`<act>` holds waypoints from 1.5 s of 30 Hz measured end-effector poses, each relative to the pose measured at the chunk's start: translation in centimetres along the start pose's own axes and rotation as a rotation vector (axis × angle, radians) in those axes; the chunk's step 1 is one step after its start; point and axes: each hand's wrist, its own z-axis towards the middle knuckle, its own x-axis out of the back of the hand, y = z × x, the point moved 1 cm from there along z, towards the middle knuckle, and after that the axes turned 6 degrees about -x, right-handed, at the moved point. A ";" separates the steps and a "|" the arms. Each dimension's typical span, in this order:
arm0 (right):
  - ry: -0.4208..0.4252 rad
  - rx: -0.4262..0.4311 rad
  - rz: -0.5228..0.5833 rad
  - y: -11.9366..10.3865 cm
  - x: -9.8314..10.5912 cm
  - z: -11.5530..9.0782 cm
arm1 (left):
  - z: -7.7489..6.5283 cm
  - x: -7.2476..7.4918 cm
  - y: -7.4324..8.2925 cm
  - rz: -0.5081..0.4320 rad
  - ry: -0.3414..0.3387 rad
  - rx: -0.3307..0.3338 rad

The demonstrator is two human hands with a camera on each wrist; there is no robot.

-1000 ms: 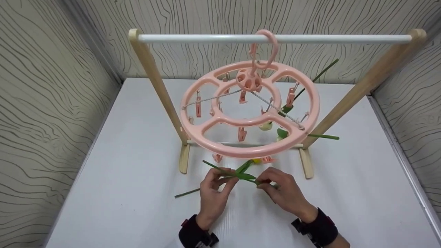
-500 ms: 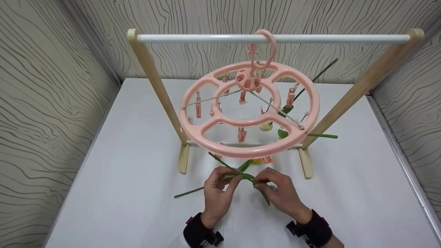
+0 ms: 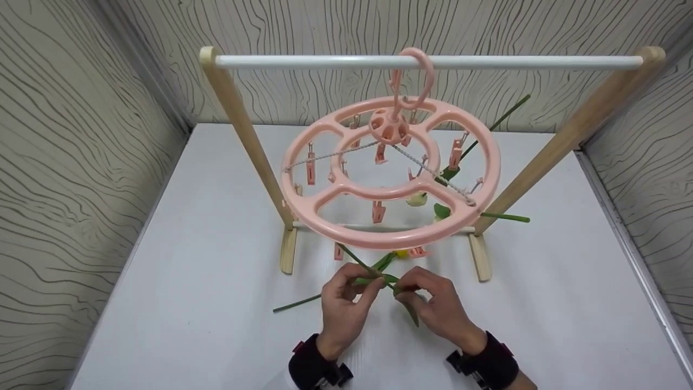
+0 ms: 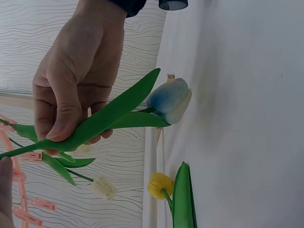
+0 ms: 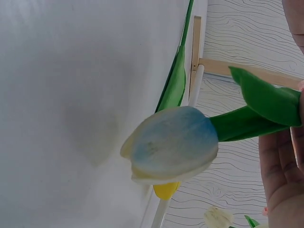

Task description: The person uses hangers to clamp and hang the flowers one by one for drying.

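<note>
My left hand [image 3: 345, 311] pinches the green stem [image 3: 354, 259] of an artificial tulip between thumb and fingers. Close beside it, my right hand [image 3: 443, 303] pinches the same tulip where its leaves meet the stem; one leaf [image 3: 414, 314] hangs below that hand. The blue-and-white bloom [image 4: 169, 100] points down toward the table in the left wrist view, while the head view has it hidden under the right hand. Behind the hands lies a yellow tulip [image 3: 400, 253], its stem [image 3: 295, 304] reaching out to the left.
A round pink clip hanger [image 3: 373, 238] hangs from the white bar [image 3: 303, 62] of a wooden-legged rack [image 3: 246, 135], above and beyond the hands. Pink clips [image 3: 378, 211] dangle from it. Two whitish tulips, one bloom [image 3: 417, 199] visible, are at its right side.
The left hand has shifted slightly right, closer to the right hand. The held stem has swung to point further up and right, and a leaf has come into sight below the right hand.
</note>
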 end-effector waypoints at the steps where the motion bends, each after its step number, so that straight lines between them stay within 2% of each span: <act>1: 0.000 0.004 0.006 0.0 0.0 0.0 | 0.0 0.0 0.0 -0.002 -0.002 -0.004; 13: -0.006 0.066 0.078 0.5 0.0 -0.2 | 0.6 0.1 0.4 0.002 -0.014 -0.042; 17: -0.014 0.053 0.067 0.1 0.5 -0.1 | 0.8 0.2 0.6 0.010 -0.022 -0.056; 20: 0.020 0.073 0.047 -0.3 1.3 0.2 | 0.9 0.4 0.9 0.024 -0.026 -0.071; 26: 0.102 0.156 0.038 -1.7 3.7 1.6 | 1.4 0.6 1.3 0.036 -0.032 -0.100; 32: 0.092 0.227 0.124 -3.8 5.7 3.2 | 2.0 0.9 2.0 0.037 -0.058 -0.111; 38: 0.059 0.301 0.223 -5.9 6.2 4.7 | 2.5 0.8 2.9 0.045 -0.070 -0.114; 45: 0.032 0.307 0.259 -7.9 6.2 5.8 | 2.4 0.4 3.6 0.066 -0.068 -0.111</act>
